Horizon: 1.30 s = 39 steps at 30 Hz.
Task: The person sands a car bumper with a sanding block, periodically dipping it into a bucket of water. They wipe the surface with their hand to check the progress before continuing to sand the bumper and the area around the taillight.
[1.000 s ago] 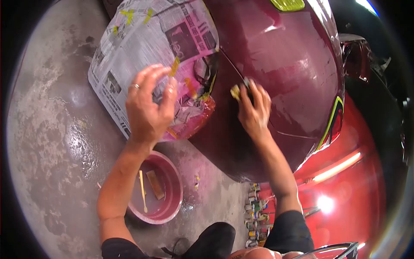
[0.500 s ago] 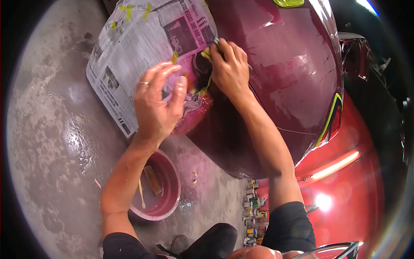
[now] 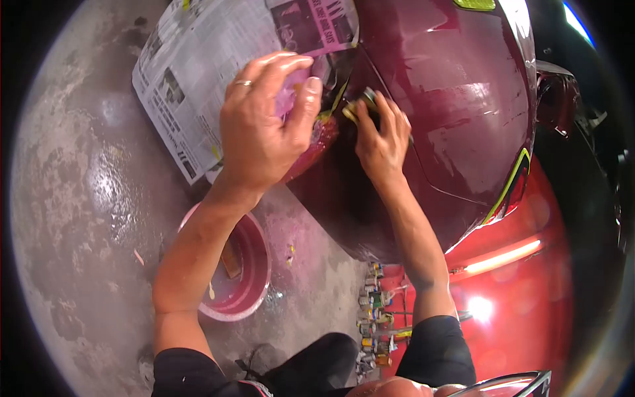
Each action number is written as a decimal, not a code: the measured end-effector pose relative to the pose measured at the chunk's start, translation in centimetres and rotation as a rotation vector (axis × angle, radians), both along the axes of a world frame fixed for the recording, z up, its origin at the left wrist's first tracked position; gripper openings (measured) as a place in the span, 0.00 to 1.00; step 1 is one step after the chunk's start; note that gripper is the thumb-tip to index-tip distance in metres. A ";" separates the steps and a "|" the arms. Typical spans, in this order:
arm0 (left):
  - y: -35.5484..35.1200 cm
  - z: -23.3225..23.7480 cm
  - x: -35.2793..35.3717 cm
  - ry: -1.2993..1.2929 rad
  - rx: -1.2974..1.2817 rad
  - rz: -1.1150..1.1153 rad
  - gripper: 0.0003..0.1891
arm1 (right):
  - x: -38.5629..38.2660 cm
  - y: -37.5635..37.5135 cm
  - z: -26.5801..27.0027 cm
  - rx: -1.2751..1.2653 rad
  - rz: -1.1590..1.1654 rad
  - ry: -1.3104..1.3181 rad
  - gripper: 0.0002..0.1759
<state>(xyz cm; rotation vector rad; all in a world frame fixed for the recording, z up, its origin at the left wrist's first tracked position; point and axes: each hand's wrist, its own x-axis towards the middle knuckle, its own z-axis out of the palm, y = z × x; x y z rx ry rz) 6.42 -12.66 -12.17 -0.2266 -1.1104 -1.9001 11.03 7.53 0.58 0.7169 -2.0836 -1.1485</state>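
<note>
My right hand (image 3: 385,142) presses a small yellow-and-dark pad (image 3: 352,111) against the wet maroon car panel (image 3: 450,99). Its fingers curl over the pad, so much of it is hidden. My left hand (image 3: 268,122) hovers near the masked edge of the panel, fingers and thumb apart, holding nothing. Behind it, newspaper (image 3: 205,73) covers the part of the car to the left, held by bits of yellow-green tape (image 3: 216,152). Pink overspray tints the paper next to the panel.
Below my left forearm stands a pink tub (image 3: 259,278) with water and a brown block (image 3: 230,259) in it. Several paint cans (image 3: 374,314) line the floor beside a shiny red car panel (image 3: 516,298). The concrete floor (image 3: 79,198) is wet in patches.
My right hand has slid the pad down and right along the panel, away from the newspaper edge. My left hand has shifted slightly right, still open. The whole view has shifted a little.
</note>
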 end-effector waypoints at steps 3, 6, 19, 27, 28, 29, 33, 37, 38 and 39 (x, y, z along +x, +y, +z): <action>-0.3 -0.2 0.2 0.023 -0.047 -0.013 0.10 | 8.4 6.4 -2.8 -0.020 -0.033 0.059 0.23; -0.4 -0.5 0.1 0.032 -0.122 -0.006 0.10 | 6.7 5.1 -2.2 0.008 -0.028 0.042 0.21; 0.7 0.2 0.6 0.042 -0.109 -0.010 0.10 | -0.6 0.2 -5.9 -0.179 0.065 0.159 0.22; 0.1 0.0 0.8 0.063 -0.123 0.005 0.10 | 0.7 1.6 -6.2 -0.149 0.033 0.146 0.27; -0.1 0.2 0.5 0.054 -0.105 0.009 0.10 | -1.4 -0.1 -5.4 -0.145 0.022 0.126 0.28; 0.2 0.1 0.5 0.058 -0.073 -0.012 0.10 | -2.4 -0.9 -5.3 -0.150 -0.015 0.117 0.29; 0.2 -0.6 0.4 0.017 -0.141 0.022 0.09 | 4.2 3.8 -6.5 -0.142 -0.050 0.108 0.29; 0.2 -1.9 -0.7 0.041 -0.227 -0.002 0.08 | 6.4 5.7 -5.1 -0.043 -0.050 0.100 0.27; 0.5 -2.1 -0.9 0.044 -0.228 -0.015 0.08 | 3.1 2.6 -2.9 -0.024 -0.042 0.138 0.25; 0.9 -2.3 -1.2 0.002 -0.173 -0.046 0.08 | -0.5 0.1 -1.4 -0.041 0.012 0.127 0.22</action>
